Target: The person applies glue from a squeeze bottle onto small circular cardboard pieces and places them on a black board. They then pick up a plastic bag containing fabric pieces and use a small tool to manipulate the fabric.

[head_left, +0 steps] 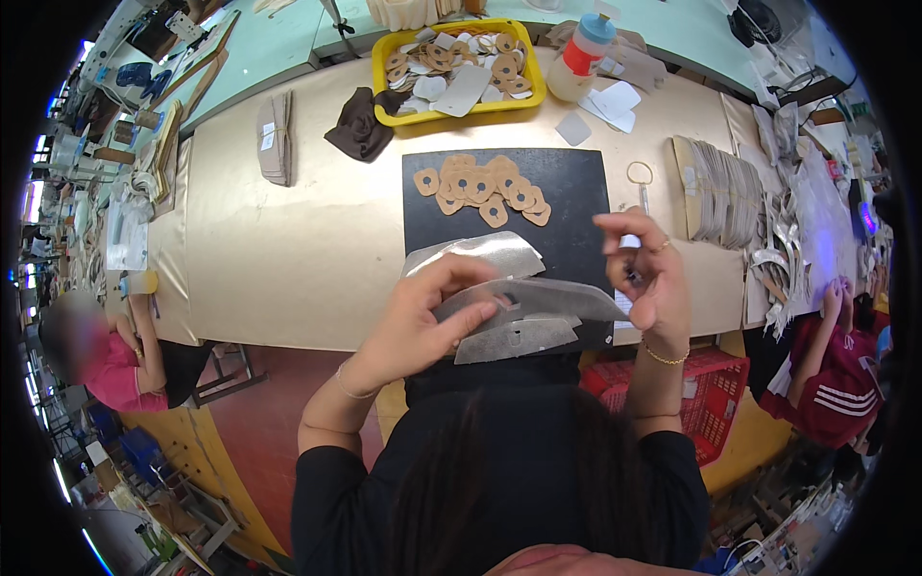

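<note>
My left hand point(427, 312) grips a thin grey curved panel point(567, 296) between thumb and fingers. A small cut-out shows near its thumb. Another shiny grey panel point(523, 340) lies just below, at the table's front edge. Beyond my left hand, silvery panels point(499, 252) rest on a black mat point(571, 182). My right hand point(653, 274) is raised by the panel's right end, fingers curled, with a small white and dark thing among them that I cannot make out. Farther back on the mat, several tan pieces with keyhole-shaped holes point(485, 185) lie in a loose heap.
A yellow basket point(384, 48) of small cut pieces stands at the back, beside a dark brown cloth point(361, 130) and a blue-capped bottle point(579, 60). Stacked panels point(711, 192) and a ring-ended tool point(642, 182) lie right. A red crate point(715, 403) stands below. Co-workers sit both sides.
</note>
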Tool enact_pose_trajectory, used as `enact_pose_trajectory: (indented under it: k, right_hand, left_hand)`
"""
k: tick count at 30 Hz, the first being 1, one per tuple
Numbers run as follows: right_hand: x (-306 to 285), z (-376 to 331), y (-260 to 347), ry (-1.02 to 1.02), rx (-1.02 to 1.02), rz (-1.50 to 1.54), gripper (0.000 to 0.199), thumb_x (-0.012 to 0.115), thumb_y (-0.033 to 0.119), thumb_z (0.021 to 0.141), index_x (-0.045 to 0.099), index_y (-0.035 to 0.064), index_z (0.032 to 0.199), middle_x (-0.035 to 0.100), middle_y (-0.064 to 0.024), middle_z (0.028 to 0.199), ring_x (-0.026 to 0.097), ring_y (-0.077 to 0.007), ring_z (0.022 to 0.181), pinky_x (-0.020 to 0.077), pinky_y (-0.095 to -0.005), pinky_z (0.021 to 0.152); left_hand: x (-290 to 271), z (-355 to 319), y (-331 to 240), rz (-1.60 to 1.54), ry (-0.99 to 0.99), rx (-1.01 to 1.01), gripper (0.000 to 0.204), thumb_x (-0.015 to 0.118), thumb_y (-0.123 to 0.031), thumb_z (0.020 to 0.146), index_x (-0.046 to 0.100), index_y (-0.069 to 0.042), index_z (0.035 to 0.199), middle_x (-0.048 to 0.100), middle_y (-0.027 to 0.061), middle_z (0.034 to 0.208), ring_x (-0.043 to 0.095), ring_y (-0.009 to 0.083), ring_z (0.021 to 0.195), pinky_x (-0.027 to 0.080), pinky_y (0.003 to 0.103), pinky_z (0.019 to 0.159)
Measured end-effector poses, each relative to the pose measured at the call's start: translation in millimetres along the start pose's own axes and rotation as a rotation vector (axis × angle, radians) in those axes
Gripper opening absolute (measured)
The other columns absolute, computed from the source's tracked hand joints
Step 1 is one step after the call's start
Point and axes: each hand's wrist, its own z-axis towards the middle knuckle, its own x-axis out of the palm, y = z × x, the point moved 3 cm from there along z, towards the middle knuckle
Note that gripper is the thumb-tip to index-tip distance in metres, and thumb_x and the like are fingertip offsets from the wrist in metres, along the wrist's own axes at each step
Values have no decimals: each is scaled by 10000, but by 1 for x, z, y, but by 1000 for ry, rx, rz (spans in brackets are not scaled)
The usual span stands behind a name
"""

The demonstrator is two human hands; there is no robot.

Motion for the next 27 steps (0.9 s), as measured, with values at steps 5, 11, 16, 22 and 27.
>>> enact_pose_trajectory:
  k: [5, 11, 16, 22, 27]
  right_hand:
    - [17, 10, 5, 13, -45, -95, 444, 814, 174, 700, 637, 25, 1079, 575, -37, 990, 537, -69, 779, 414, -184, 619]
    - [40, 7, 29, -54, -460, -577, 325, 796, 129, 691, 678, 45, 982, 639, -87, 895, 622, -190, 758, 492, -274, 661]
    - [60, 9, 29, 163, -507, -633, 419, 832, 316, 648, 667, 71, 944, 618, -58, 842, 593, -188, 739, 477, -279, 627]
    - [41, 18, 30, -105, -364, -529, 431, 809, 265, 689, 611, 52, 1006, 569, -51, 889, 491, -97, 702, 409, -218, 589]
    - [38, 16, 31, 4, -223, -550, 342, 791, 152, 701, 661, 38, 996, 582, -61, 873, 539, -129, 705, 435, -239, 602]
  left_hand:
    - [1, 13, -9, -77, -198, 154, 271, 568, 43, 862, 500, -16, 1117, 627, 94, 944, 595, 127, 897, 458, 252, 811]
    - [-2, 21, -16, 337, -166, 415, 171, 601, 14, 851, 592, 39, 1019, 606, 109, 1050, 595, 151, 950, 455, 259, 844]
    - [1, 24, -12, -145, -146, 240, 242, 628, -63, 871, 591, 58, 1078, 575, 108, 1121, 568, 162, 1027, 455, 269, 874]
    - [1, 17, -21, -141, -82, 133, 211, 599, -91, 887, 615, 36, 1054, 580, 93, 1109, 569, 143, 993, 458, 263, 859]
    - [1, 17, -26, -30, -45, 167, 210, 587, -109, 881, 619, 60, 1003, 587, 103, 1120, 570, 138, 975, 465, 266, 847]
